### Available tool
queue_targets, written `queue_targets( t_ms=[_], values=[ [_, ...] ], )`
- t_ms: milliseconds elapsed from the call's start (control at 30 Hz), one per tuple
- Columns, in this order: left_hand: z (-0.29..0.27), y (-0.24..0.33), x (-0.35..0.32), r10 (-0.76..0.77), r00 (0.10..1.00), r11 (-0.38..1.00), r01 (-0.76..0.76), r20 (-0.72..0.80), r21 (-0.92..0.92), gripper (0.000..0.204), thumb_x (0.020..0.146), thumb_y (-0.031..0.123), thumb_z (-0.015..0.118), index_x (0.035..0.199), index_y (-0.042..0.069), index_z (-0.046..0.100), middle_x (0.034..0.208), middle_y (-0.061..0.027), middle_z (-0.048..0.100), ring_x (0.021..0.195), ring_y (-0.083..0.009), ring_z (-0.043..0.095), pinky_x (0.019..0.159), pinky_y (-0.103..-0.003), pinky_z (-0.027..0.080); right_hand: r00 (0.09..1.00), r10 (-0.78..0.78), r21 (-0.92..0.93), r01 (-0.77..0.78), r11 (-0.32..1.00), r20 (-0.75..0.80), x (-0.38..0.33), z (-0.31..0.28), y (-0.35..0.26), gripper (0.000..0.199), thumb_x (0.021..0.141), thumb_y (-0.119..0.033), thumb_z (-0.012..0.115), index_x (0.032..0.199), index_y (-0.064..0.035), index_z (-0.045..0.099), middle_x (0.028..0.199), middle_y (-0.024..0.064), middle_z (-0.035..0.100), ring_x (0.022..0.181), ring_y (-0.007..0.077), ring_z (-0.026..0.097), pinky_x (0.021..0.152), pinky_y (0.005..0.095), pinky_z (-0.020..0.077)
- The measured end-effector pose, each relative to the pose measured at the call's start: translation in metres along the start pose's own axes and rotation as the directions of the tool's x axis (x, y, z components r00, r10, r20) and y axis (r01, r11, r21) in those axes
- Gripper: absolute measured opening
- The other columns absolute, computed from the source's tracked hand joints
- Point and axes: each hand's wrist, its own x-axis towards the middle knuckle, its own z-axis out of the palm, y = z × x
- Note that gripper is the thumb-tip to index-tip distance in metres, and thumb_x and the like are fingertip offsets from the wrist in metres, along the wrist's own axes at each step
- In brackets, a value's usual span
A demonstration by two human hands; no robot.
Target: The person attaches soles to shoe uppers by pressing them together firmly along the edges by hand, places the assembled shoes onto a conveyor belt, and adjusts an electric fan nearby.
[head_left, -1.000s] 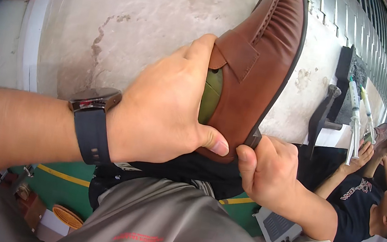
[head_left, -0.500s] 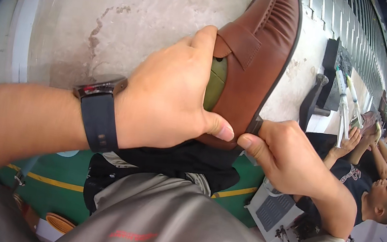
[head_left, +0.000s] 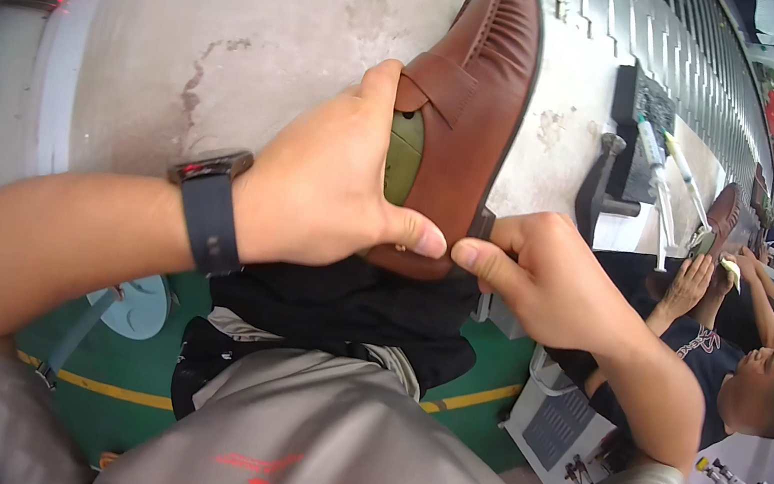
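A brown leather loafer (head_left: 475, 104) with a pleated toe and a strap is held over the pale worktop, its toe pointing away from me. Inside its opening shows a green shoe last (head_left: 403, 159). My left hand (head_left: 315, 185), with a dark-banded watch on the wrist, wraps the loafer's left side, thumb pressed on the back of the heel. Closed at the right of the heel is my right hand (head_left: 553, 279), its thumb tip beside the left thumb and its bent fingers at the dark sole edge. Those fingertips are hidden underneath.
Right of the loafer lie a hammer (head_left: 599, 184), a black block (head_left: 642, 131) and two syringes (head_left: 658, 163). A slatted metal conveyor (head_left: 664, 28) runs behind. At the right, a co-worker (head_left: 695, 342) handles another brown shoe (head_left: 723, 214). A light blue stool (head_left: 138, 309) stands lower left.
The loafer and both hands appear farther left, and the view has shifted somewhat too. Both hands keep their grip near the heel. The co-worker's shoe shows more plainly.
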Motion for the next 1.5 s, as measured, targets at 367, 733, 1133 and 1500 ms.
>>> queue_targets(
  t_ms=[367,733,1133,1500],
  values=[
    [0.03,0.004,-0.039,0.273,0.909,0.955,-0.295,-0.314,-0.023,0.076,0.095,0.017,0.081,0.155,-0.01,0.043,0.134,-0.0206,0.067,0.122,-0.0275,0.067,0.105,-0.039,0.052,0.394,-0.687,-0.695,0.15,0.703,-0.61,0.004,0.117,0.031,0.102,0.072,-0.037,0.093,0.154,0.0048,0.05,0.147,0.0361,0.051,0.128,0.0501,0.057,0.109,0.0571,0.044],
    [0.025,-0.029,-0.02,0.369,0.718,0.928,-0.316,-0.591,0.196,0.087,0.09,0.011,0.085,0.163,0.002,0.038,0.153,-0.0198,0.052,0.132,-0.0287,0.063,0.111,-0.041,0.052,0.322,-0.488,-0.056,0.788,0.613,-0.811,0.01,0.222,0.102,0.099,0.081,-0.008,0.086,0.163,0.0032,0.032,0.158,0.032,0.047,0.144,0.0425,0.054,0.118,0.0467,0.0456],
    [0.031,-0.006,-0.036,0.239,0.937,0.766,-0.343,-0.254,-0.544,0.065,0.095,0.008,0.082,0.15,-0.005,0.049,0.13,-0.0267,0.073,0.121,-0.0307,0.073,0.107,-0.043,0.058,0.151,-0.548,-0.264,0.751,0.605,-0.823,0.072,0.241,0.125,0.099,0.086,-0.023,0.089,0.162,0.0041,0.032,0.148,0.0267,0.056,0.127,0.0351,0.065,0.104,0.0429,0.0547],
    [0.023,0.0,-0.017,0.071,0.975,0.69,-0.2,-0.21,-0.695,0.031,0.097,0.008,0.077,0.124,-0.003,0.067,0.122,-0.0131,0.077,0.114,-0.0189,0.072,0.103,-0.035,0.056,0.349,-0.502,-0.109,0.727,0.677,-0.791,0.025,0.231,0.103,0.093,0.084,-0.025,0.09,0.155,0.0103,0.041,0.132,0.0255,0.069,0.11,0.0352,0.075,0.092,0.043,0.0614]
  ],
)
